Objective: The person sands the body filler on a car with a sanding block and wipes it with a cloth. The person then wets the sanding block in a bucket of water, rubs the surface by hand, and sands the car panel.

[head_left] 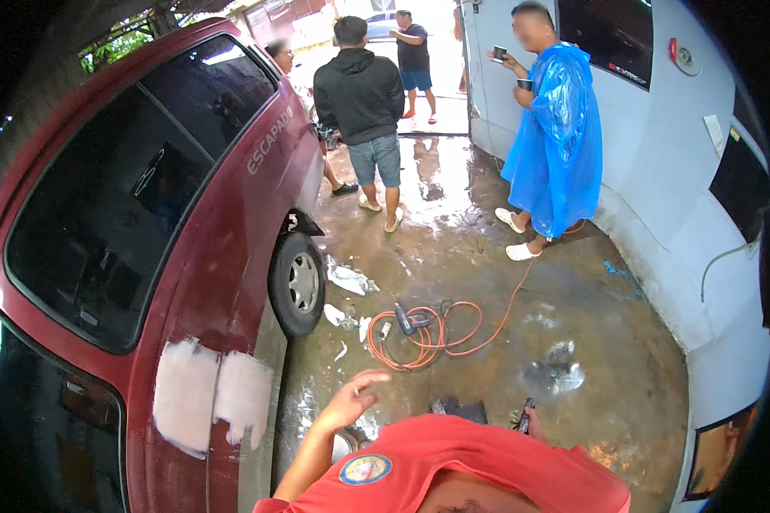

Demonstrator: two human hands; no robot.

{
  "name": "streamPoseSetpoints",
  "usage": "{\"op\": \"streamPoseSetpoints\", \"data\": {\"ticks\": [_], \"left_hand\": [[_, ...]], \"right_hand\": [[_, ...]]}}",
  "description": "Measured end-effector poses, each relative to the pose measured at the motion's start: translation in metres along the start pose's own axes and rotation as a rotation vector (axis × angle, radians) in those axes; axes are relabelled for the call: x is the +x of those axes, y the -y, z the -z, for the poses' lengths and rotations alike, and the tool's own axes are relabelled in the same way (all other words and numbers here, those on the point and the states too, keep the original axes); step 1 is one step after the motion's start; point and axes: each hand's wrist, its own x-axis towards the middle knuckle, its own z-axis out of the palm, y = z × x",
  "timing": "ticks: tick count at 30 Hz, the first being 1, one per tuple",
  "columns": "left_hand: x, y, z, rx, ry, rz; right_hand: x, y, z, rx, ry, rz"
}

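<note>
My left hand (351, 402) is raised in front of me, its fingers apart and nothing in it. It is to the right of the maroon van (222, 256), not touching it. Two pale patches of filler (186, 398) cover part of the van's lower side. At my right side, partly behind my red shirt, my right hand (536, 424) is closed on a dark, narrow object (525, 414) whose kind I cannot make out. Below my left hand a round container (342, 446) shows in part. A dark cloth-like piece (459, 410) lies on the floor ahead of me.
A coiled orange cord (436, 338) lies on the wet floor with a dark power tool (411, 320) on it. Crumpled white scraps (349, 279) lie by the rear wheel (299, 284). Several people stand ahead, one in a blue raincoat (560, 137) beside the pale wall (659, 154).
</note>
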Motion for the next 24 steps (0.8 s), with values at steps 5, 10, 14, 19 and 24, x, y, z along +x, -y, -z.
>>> {"op": "streamPoseSetpoints", "data": {"ticks": [5, 10, 14, 19, 24], "left_hand": [[-0.017, -0.127, -0.006, 0.002, 0.85, -0.65], [-0.032, -0.186, -0.026, 0.113, 0.967, -0.858], [-0.025, -0.198, -0.028, 0.215, 0.877, -0.967], [-0.023, -0.185, -0.034, 0.149, 0.825, -0.944], [-0.018, -0.171, -0.039, -0.273, 0.44, -0.806]], "right_hand": [[-0.005, -0.001, -0.011, -0.11, -0.062, -0.008], [-0.022, 0.001, -0.033, -0.096, 0.034, -0.059], [-0.019, -0.015, -0.017, -0.024, 0.096, -0.064], [-0.046, -0.021, -0.013, -0.047, -0.034, -0.095], [-0.073, -0.026, -0.017, -0.083, -0.05, -0.102]]}}
